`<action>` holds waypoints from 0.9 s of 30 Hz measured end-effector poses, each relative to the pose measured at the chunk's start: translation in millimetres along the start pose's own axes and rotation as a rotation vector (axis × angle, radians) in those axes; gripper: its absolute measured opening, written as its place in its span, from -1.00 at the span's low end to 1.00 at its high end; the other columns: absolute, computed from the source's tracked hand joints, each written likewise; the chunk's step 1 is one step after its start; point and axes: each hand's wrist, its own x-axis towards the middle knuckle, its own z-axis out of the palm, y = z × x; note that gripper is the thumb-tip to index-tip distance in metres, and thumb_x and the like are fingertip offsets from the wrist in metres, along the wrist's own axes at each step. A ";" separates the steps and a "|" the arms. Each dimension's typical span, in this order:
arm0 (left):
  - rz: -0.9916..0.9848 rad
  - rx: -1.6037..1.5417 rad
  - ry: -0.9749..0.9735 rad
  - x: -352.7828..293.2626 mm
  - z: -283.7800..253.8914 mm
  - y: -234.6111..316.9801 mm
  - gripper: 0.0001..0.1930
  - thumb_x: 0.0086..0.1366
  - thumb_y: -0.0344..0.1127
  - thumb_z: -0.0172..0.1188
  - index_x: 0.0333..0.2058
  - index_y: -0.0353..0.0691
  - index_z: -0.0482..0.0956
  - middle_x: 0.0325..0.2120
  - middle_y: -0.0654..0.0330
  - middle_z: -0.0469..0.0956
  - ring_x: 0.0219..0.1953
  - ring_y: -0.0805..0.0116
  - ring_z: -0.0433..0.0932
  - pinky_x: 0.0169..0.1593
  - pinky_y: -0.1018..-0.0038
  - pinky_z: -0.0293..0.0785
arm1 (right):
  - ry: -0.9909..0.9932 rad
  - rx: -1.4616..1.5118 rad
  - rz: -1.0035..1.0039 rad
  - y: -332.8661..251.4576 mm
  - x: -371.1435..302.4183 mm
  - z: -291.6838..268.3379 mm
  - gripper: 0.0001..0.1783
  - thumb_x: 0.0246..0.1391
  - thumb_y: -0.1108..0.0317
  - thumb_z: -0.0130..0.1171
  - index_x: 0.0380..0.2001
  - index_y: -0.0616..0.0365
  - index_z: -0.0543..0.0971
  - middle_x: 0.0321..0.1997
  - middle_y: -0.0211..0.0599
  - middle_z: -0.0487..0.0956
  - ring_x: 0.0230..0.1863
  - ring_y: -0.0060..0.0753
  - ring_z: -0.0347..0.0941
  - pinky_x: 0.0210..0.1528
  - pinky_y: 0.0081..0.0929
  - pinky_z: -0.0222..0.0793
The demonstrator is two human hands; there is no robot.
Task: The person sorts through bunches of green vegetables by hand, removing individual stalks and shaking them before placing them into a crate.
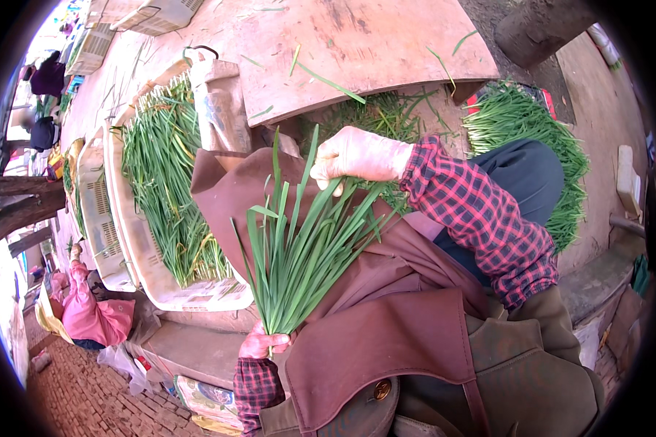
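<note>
My left hand is closed round the pale lower ends of a bunch of garlic chives. The long flat green leaves fan upward over the brown apron on my lap. At the upper right of the fan is my right hand, its fingers curled in a pinch against the leaf tips. Whatever lies between those fingers is hidden. Both arms wear red-and-black checked sleeve covers.
On the left, a white plastic crate holds many chives. A wooden board with loose leaves lies ahead. More chives are heaped at right, beside my knee. A tree trunk stands far right; a person in pink sits at left.
</note>
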 end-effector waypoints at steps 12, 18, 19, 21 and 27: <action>0.064 -0.173 -0.020 9.6 -2.9 -20.6 -0.64 0.08 -0.47 0.37 -0.14 -0.33 0.48 -0.61 0.18 0.42 -0.70 0.50 0.28 -0.64 0.57 0.10 | 1.032 0.188 -0.162 26.7 13.9 -13.7 -0.83 0.14 0.41 0.13 -0.41 0.29 0.63 -0.48 -0.31 0.65 -0.48 -0.54 0.53 -0.34 -0.53 0.45; 0.109 -0.328 -0.200 13.0 4.4 -17.6 -0.60 0.13 -0.37 0.36 -0.10 -0.37 0.44 -0.68 0.18 0.37 -0.75 0.50 0.22 -0.67 0.56 0.11 | 0.950 -0.159 -0.129 38.3 -22.4 -36.7 -0.83 0.14 0.37 0.18 -0.32 0.27 0.63 -0.42 -0.32 0.66 -0.37 -0.57 0.57 -0.16 -0.55 0.44; 0.117 -0.348 -0.219 13.4 8.4 -13.5 -0.60 0.14 -0.35 0.36 -0.10 -0.38 0.44 -0.70 0.18 0.36 -0.75 0.50 0.21 -0.68 0.56 0.11 | 0.899 -0.079 -0.039 39.5 -31.2 -37.8 -0.84 0.14 0.39 0.17 -0.31 0.27 0.63 -0.40 -0.32 0.66 -0.34 -0.56 0.57 -0.15 -0.55 0.44; 0.111 -0.341 -0.255 17.0 2.6 -15.9 -0.59 0.15 -0.32 0.35 -0.11 -0.40 0.43 -0.71 0.18 0.35 -0.76 0.49 0.21 -0.69 0.56 0.10 | 0.845 -0.027 -0.014 34.4 -38.3 -31.3 -0.85 0.15 0.42 0.16 -0.27 0.27 0.63 -0.37 -0.33 0.66 -0.29 -0.57 0.56 -0.12 -0.57 0.43; 0.112 -0.422 -0.303 18.8 0.6 -15.0 -0.64 0.13 -0.42 0.32 -0.13 -0.38 0.44 -0.69 0.18 0.34 -0.76 0.51 0.18 -0.69 0.56 0.10 | 0.826 -0.015 -0.131 3.0 -45.0 -2.1 -0.81 0.19 0.39 0.19 -0.21 0.28 0.62 -0.32 -0.34 0.67 -0.25 -0.60 0.56 -0.09 -0.58 0.44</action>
